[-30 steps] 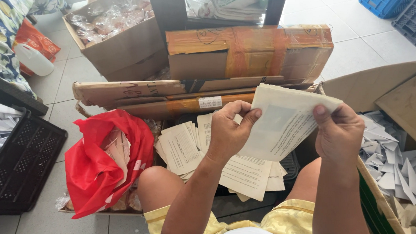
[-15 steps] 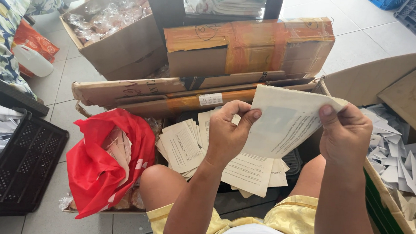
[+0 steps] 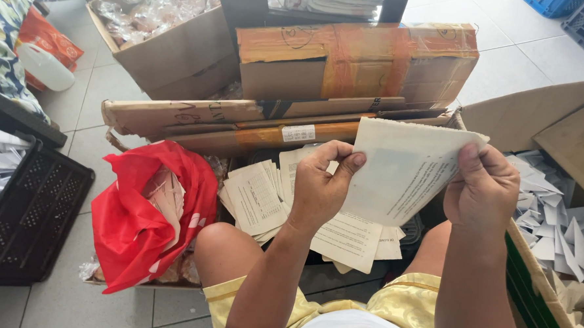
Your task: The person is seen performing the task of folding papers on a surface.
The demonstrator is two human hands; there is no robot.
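You're mid-fold: left hand [image 3: 320, 185] and right hand [image 3: 481, 188] each pinch 1 printed sheet [image 3: 403, 169] above the paper stack [image 3: 264, 195]; next likely needs a firm crease.

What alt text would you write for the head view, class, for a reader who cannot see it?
Seen from above, a seated person's left hand and right hand hold a printed sheet over a pile of sheets. A red bag lies to the left beside a black crate, with taped cardboard boxes behind and folded papers to the right.
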